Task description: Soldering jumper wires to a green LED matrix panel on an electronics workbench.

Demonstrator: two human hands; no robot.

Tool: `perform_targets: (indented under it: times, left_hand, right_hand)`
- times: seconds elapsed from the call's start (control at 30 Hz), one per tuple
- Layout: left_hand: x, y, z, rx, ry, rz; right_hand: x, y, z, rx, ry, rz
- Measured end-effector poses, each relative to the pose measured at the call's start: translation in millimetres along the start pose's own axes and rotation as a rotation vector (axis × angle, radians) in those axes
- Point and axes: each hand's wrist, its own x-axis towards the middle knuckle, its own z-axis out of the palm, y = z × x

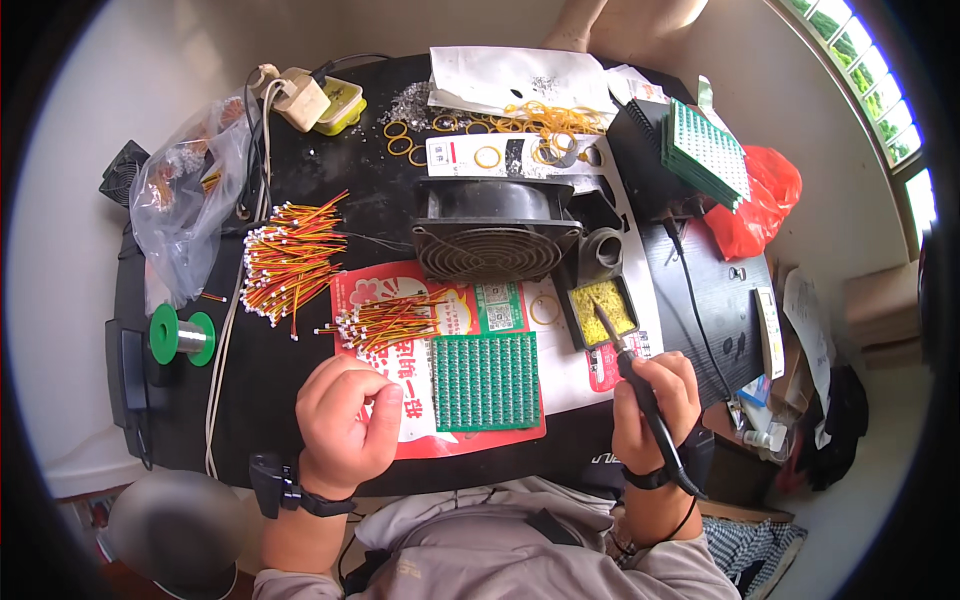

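Probably light and rigid, the soldering iron [643,390], at four o'clock, is best held by its handle [655,418]. It is grasped by the right hand [672,392]; the left hand [346,415] is clenched, apparently empty.

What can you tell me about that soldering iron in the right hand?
The soldering iron is slim, with a black handle, a narrower metal-looking shaft and a pointed tip. The right hand grips its handle between thumb and fingers. It slants away from the person and slightly left, its tip over the yellow sponge; whether they touch is unclear. A dark cord seems to trail from its back end.
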Motion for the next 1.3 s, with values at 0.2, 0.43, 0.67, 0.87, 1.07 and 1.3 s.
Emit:
perform_targets:
  times: [0.2,0.43,0.67,0.87,1.07,1.3]
  left_hand:
    - [-1.2,-2.3,0.7,-0.003,0.014,-0.015]
    - [-1.0,-2.4,1.7,-0.005,0.017,-0.021]
    - [-0.9,-1.6,2.1,-0.005,0.003,-0.011]
    - [-0.9,-0.9,-1.7,0.002,0.016,0.019]
    - [-2.8,-2.4,0.1,0.003,0.028,0.016]
    - [-2.5,-2.9,-1.0,-0.002,0.021,0.01]
  right_hand:
    - [-4.4,-0.6,-6.6,-0.004,-0.025,-0.013]
    - [3.0,-12.4,5.0,-0.04,-0.029,0.101]
    - [-23.7,-5.2,0.3,0.149,0.287,0.348]
    - [-13.6,-8.1,0.3,0.339,0.399,0.567]
    - [-2.9,-21.4,-16.4,1.188,0.36,0.529]
    - [1.1,-33.0,-15.1,1.468,0.214,0.657]
